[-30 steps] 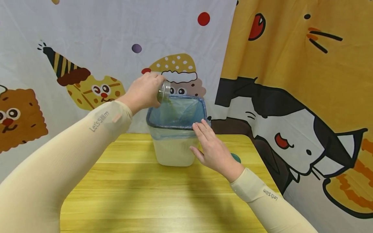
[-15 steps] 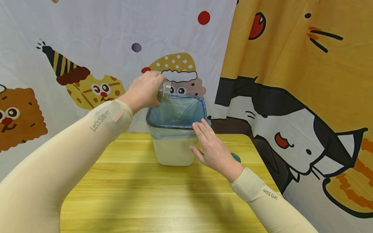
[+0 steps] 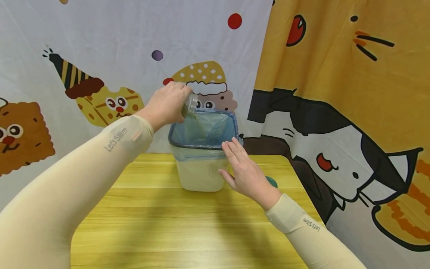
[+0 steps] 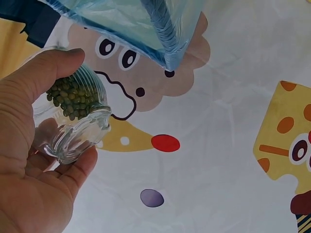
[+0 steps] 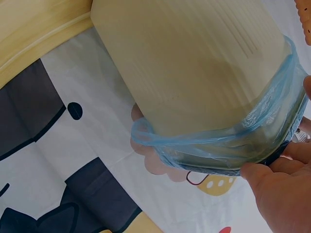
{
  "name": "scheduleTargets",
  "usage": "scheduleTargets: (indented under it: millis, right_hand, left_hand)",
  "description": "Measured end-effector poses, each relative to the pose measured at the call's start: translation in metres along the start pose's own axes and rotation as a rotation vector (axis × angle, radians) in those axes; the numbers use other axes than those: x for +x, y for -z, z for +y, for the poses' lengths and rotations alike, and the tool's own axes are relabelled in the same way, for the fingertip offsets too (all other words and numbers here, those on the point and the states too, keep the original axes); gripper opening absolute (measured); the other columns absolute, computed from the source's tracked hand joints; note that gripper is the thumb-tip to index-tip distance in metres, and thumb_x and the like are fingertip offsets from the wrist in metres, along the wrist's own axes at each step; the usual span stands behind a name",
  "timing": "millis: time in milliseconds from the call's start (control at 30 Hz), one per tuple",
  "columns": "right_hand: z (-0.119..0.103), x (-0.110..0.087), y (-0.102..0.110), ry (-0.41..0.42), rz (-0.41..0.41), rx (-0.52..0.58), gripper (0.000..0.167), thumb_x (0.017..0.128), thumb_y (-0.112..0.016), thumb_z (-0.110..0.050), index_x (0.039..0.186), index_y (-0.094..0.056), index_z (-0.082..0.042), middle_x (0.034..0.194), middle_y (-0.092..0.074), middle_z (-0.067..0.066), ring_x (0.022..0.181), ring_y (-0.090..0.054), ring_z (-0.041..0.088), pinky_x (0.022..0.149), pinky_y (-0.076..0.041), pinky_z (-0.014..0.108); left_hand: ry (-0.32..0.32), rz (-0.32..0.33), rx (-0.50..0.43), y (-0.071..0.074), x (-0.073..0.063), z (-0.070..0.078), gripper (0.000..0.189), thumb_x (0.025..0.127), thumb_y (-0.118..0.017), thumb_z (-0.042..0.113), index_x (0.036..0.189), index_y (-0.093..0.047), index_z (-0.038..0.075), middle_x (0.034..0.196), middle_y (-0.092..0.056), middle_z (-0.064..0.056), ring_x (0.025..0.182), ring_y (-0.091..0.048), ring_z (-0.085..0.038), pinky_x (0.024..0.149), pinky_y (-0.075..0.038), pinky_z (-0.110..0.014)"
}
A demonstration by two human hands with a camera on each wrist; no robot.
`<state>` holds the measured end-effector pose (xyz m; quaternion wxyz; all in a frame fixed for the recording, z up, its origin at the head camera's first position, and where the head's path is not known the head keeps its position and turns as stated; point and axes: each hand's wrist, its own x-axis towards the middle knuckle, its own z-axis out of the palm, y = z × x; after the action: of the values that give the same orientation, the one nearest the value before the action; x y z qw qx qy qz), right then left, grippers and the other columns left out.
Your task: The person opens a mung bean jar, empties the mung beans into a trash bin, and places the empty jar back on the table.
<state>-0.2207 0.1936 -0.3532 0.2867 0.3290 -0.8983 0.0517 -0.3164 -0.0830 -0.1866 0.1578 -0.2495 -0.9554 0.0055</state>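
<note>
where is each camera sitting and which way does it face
Head: on the head, facing forward and down at the table and bin; left hand, right hand and both sleeves show.
Left wrist: on that wrist, facing the glass jar and blue liner; the left hand shows.
Right wrist: on that wrist, facing the bin's side; the right hand shows.
Shared: head and left wrist both show the glass jar.

Head cam fwd/dn; wrists' close, share liner (image 3: 218, 130).

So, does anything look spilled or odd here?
No spill or damage stands out. Mildly odd: the left hand holds a glass jar of small green beans tilted over a bag-lined bin, perhaps a strange place for food.
</note>
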Motion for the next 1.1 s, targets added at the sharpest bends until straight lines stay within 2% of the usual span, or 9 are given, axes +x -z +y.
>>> scheduleTargets:
  millis: [500,1100]
  right_hand:
    - [-0.0005,0.0,-0.0007,0.0,0.006,0.005,0.081,0.1,-0.077,-0.034,0.162,-0.039,0.004,0.164,-0.048,0.024,0.16,-0.036,0.041,0.126,-0.04,0.05]
    - [-0.001,-0.0021,-0.0012,0.009,0.022,0.003,0.081,0.1,-0.078,-0.033,0.161,-0.04,0.004,0.163,-0.049,0.025,0.158,-0.039,0.043,0.124,-0.043,0.05]
  left_hand:
    - [-0.021,-0.002,0.055,-0.0037,0.001,0.0007,0.083,0.079,-0.093,0.015,0.149,-0.052,0.0,0.149,-0.056,-0.023,0.142,-0.049,-0.044,0.118,-0.048,-0.058]
    - [-0.081,-0.005,0.154,-0.005,0.0021,0.0063,0.081,0.08,-0.092,0.013,0.148,-0.051,-0.003,0.147,-0.059,-0.024,0.143,-0.05,-0.044,0.122,-0.046,-0.053]
